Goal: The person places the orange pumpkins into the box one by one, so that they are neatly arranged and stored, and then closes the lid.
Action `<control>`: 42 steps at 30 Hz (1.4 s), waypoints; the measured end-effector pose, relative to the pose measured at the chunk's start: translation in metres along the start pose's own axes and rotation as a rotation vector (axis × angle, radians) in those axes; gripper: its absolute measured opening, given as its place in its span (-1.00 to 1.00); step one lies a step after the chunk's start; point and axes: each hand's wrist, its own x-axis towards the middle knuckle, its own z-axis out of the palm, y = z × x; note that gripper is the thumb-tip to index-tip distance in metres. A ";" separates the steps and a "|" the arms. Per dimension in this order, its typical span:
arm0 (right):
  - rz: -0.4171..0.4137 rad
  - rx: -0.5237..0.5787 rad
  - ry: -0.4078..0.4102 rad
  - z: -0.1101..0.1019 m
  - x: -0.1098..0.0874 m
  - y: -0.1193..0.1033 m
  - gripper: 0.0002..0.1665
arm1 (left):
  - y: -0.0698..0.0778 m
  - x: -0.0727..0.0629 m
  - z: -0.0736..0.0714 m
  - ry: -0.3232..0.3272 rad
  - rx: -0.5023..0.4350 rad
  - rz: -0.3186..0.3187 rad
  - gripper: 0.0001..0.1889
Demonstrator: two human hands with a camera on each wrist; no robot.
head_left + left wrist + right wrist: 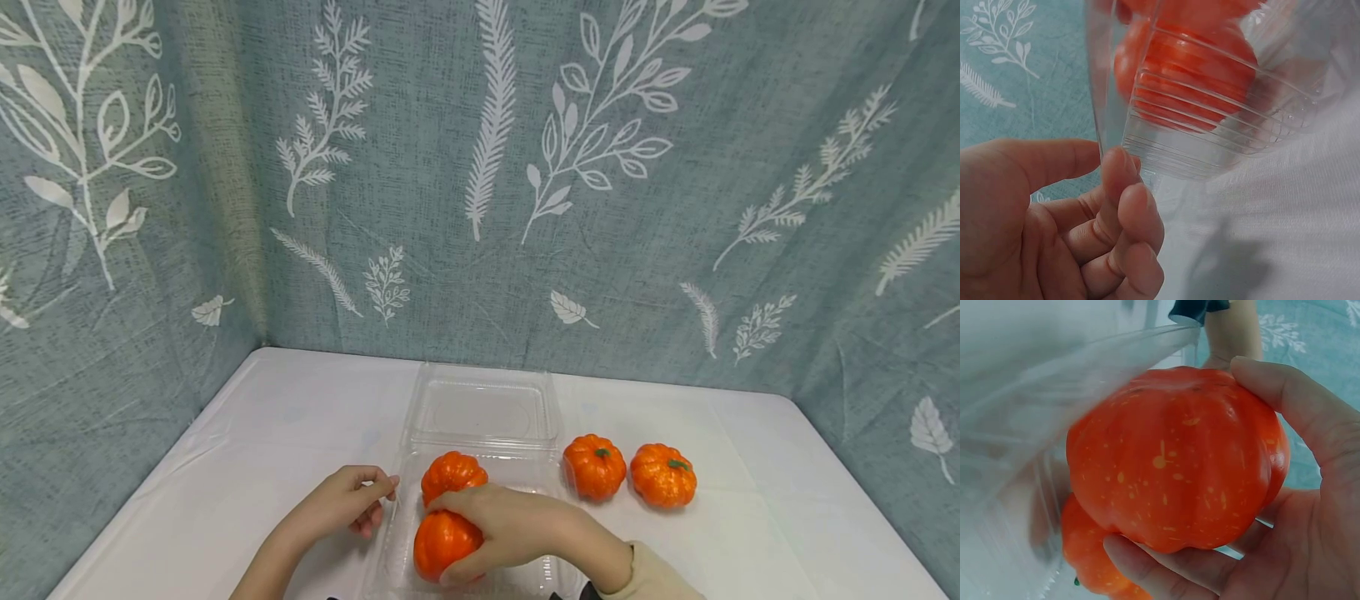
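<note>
My right hand (pixel 517 525) grips a small orange pumpkin (pixel 442 546) inside the front left part of a clear plastic clamshell box (pixel 525 575). In the right wrist view, thumb and fingers curl round that pumpkin (pixel 1172 462), which has yellow specks. Right behind it in the box sits a second pumpkin (pixel 452 473), partly covered by the fingers. My left hand (pixel 345 504) pinches the left rim of the box between thumb and index finger. Through the ribbed clear wall (pixel 1210 94), the left wrist view shows orange pumpkin sides.
Two more orange pumpkins, one (pixel 595 467) close by the box's right edge and another (pixel 663 475) farther right, rest on the white tablecloth (pixel 750 533). The box's lid (pixel 483 408) lies folded back toward the patterned blue-green curtain (pixel 450 275), which encloses the table's back and sides.
</note>
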 end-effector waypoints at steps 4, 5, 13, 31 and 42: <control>0.009 -0.010 0.001 0.003 0.000 0.001 -0.37 | 0.001 -0.001 0.000 -0.003 -0.002 0.003 -0.67; 0.012 -0.013 0.001 0.003 0.000 0.001 -0.38 | 0.002 -0.001 0.000 -0.003 -0.003 0.000 -0.66; 0.016 0.018 -0.020 0.006 0.001 0.002 -0.38 | 0.002 -0.001 -0.001 -0.001 0.000 -0.001 -0.65; 0.011 0.046 -0.005 0.012 0.002 0.004 -0.33 | 0.001 -0.001 0.000 0.000 0.010 0.001 -0.67; 0.012 0.045 0.039 0.018 0.003 0.005 -0.40 | 0.002 -0.001 0.000 -0.005 0.005 -0.003 -0.68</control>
